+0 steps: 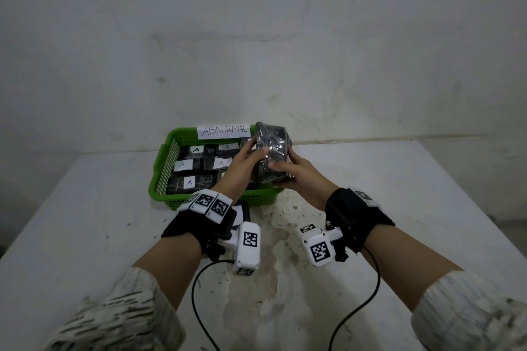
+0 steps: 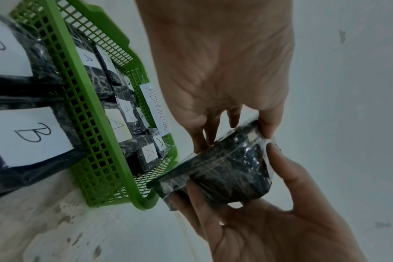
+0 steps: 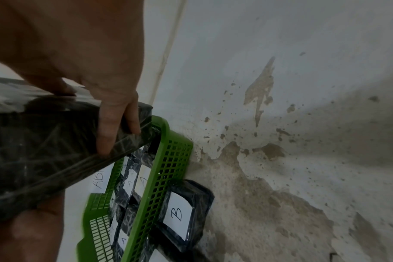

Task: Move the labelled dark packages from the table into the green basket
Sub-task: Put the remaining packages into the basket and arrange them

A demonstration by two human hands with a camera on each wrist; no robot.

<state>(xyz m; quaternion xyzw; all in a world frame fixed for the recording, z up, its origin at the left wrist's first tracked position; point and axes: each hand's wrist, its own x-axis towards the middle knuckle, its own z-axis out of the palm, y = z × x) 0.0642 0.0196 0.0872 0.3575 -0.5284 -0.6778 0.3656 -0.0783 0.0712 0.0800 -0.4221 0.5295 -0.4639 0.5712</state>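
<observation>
**Package held over the basket's right end**

A pale, scuffed wall backs a white table (image 1: 399, 194) whose paint has flaked to tan patches in the middle. At the left stands the green basket (image 1: 159, 177), a rigid plastic tray with lattice walls and a paper sign (image 1: 224, 131) reading ABNORMAL on its far rim; inside lie dark, film-wrapped blocks with white "A" labels (image 1: 189, 182). Against its near wall, outside it, lie flat dark packages marked B (image 2: 32, 134), not yet moved.

The left hand (image 1: 242, 162) grasps the held package (image 1: 272, 157) with fingers curled on its left face; the right hand (image 1: 293, 174) cups it from below and the right, thumb on top. The bundle is squarish, black and glossy under crinkled clear wrap, and its label, if any, cannot be made out from these angles.

This looks like the placing step: the package hangs above the basket's right end. Next it wants lowering into a free gap, probably label up, before both hands let go.
</observation>
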